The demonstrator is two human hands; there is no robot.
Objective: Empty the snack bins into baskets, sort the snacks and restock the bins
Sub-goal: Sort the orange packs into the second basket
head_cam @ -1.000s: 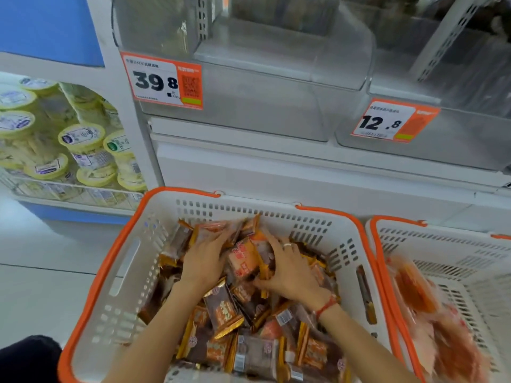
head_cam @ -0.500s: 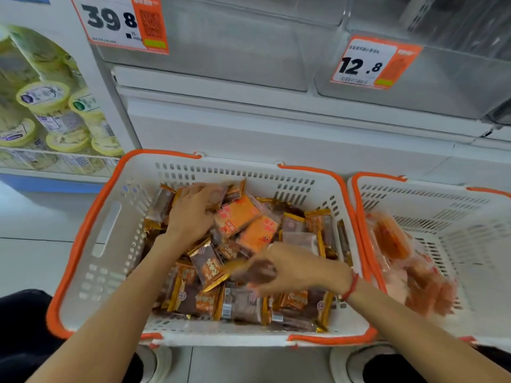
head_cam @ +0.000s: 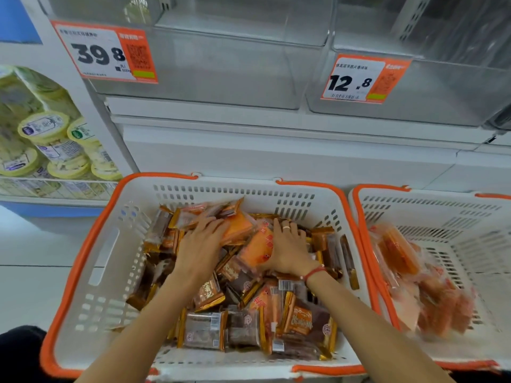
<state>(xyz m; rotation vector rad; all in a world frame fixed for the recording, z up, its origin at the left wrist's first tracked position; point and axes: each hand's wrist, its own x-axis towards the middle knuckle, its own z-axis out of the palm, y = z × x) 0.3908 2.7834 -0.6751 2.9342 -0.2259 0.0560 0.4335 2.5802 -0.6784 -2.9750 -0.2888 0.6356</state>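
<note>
A white basket with an orange rim [head_cam: 110,258] sits below me, full of mixed snack packets: brown ones with gold edges [head_cam: 204,330] and plain orange ones [head_cam: 255,246]. My left hand [head_cam: 199,244] lies flat on the far part of the pile, its straight fingers touching an orange packet [head_cam: 237,228]. My right hand [head_cam: 290,250], which wears a ring, rests palm down beside it with its thumb against the orange packet in the middle. A second white basket [head_cam: 470,244] on the right holds only orange packets [head_cam: 401,252].
Two clear plastic bins [head_cam: 207,70] [head_cam: 442,89] stand on the shelf above the baskets, with price tags 39.8 [head_cam: 105,53] and 12.8 [head_cam: 362,78]. Yellow-lidded tubs [head_cam: 44,128] fill a wire shelf at the left. Pale floor tiles show at the lower left.
My right hand has moved from the near middle of the pile to the far side, next to my left hand. My left hand's fingers have flattened onto the orange packets.
</note>
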